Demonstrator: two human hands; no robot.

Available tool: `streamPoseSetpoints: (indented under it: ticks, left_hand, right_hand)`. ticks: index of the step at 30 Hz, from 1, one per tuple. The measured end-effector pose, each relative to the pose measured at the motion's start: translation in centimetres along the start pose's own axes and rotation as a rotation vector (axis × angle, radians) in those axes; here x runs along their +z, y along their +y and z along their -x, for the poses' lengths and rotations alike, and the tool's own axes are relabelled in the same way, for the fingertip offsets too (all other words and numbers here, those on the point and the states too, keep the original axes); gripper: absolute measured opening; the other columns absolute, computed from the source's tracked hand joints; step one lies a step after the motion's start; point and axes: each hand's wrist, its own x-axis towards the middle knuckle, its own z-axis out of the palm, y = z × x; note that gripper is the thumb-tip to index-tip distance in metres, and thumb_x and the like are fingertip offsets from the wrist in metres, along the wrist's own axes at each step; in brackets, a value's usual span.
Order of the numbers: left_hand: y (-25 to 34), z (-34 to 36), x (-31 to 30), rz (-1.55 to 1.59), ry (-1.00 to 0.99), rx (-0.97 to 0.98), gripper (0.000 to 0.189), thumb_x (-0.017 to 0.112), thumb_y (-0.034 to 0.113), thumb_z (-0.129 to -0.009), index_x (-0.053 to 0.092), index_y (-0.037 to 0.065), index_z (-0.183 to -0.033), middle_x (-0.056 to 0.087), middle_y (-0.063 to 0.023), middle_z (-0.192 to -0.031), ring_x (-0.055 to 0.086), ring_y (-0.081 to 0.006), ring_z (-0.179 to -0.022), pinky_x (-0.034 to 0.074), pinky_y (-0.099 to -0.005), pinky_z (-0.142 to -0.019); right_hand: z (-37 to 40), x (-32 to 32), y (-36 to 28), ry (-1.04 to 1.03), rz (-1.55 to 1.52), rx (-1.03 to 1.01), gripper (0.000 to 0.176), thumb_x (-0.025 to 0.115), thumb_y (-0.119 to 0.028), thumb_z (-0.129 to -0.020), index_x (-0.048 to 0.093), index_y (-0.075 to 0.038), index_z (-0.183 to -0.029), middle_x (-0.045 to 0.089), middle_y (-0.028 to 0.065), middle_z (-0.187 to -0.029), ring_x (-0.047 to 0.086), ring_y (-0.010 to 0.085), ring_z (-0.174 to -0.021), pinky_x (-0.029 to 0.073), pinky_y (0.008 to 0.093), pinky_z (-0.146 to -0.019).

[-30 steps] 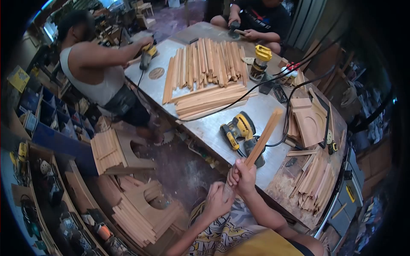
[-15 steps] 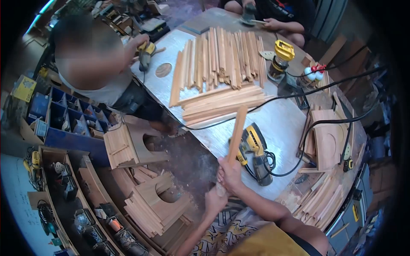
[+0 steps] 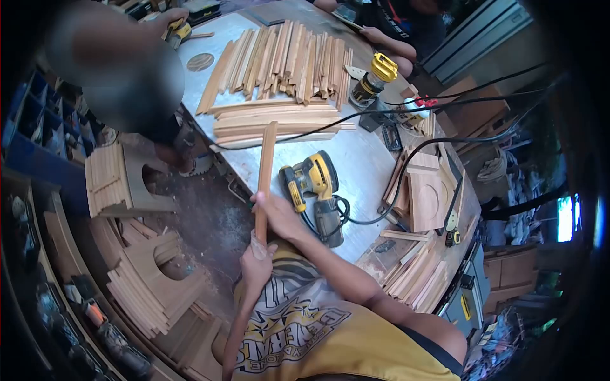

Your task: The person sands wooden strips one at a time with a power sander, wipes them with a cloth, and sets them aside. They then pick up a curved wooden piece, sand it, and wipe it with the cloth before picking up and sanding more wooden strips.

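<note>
Workshop floor, with blue bins far left and arched wooden parts beside it. Next, the left hand, its grip closed round the lower end of a wooden strip and a pale wrinkled piece. The strip stands nearly upright at the near edge of the table. Right hand: grip closed on the strip higher up. Step in hand, as judged: two-handed working of the strip; a further stroke calls for steady hold and free length. Behind, stacked strips; the black cable crosses the strip's upper end in view, contact uncertain, a possible snag. Rightward: the sander, close enough to obstruct; the router; a wooden panel; loose strips.
</note>
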Motion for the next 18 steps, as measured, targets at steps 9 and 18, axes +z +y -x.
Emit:
streamPoseSetpoints:
  ticks: [9, 18]
  left_hand:
    - [-11.4, 1.0, -6.8, -0.057, 0.059, -0.016, 0.037, 0.084, 0.026, -0.082, 0.071, -0.005, -0.097, 0.074, -0.0228, -0.088, 0.074, -0.0362, -0.083, 0.056, -0.0450, -0.075]
    - [-10.0, 0.6, -4.7, -0.249, -0.055, -0.053, 0.028, 0.074, 0.024, -0.080, 0.074, -0.003, -0.091, 0.072, -0.0284, -0.089, 0.072, -0.0452, -0.090, 0.056, -0.0511, -0.078]
  right_hand:
    - [-0.8, -3.3, 0.2, 0.283, 1.256, -0.236, 0.072, 0.077, -0.037, -0.088, 0.049, -0.011, -0.149, 0.054, 0.0272, -0.120, 0.063, 0.0413, -0.101, 0.054, 0.0498, -0.085]
    - [-1.2, -9.4, -3.9, 0.126, 1.221, -0.078, 0.089, 0.092, -0.024, -0.058, 0.053, -0.013, -0.138, 0.056, 0.0264, -0.127, 0.070, 0.0467, -0.097, 0.060, 0.0494, -0.086]
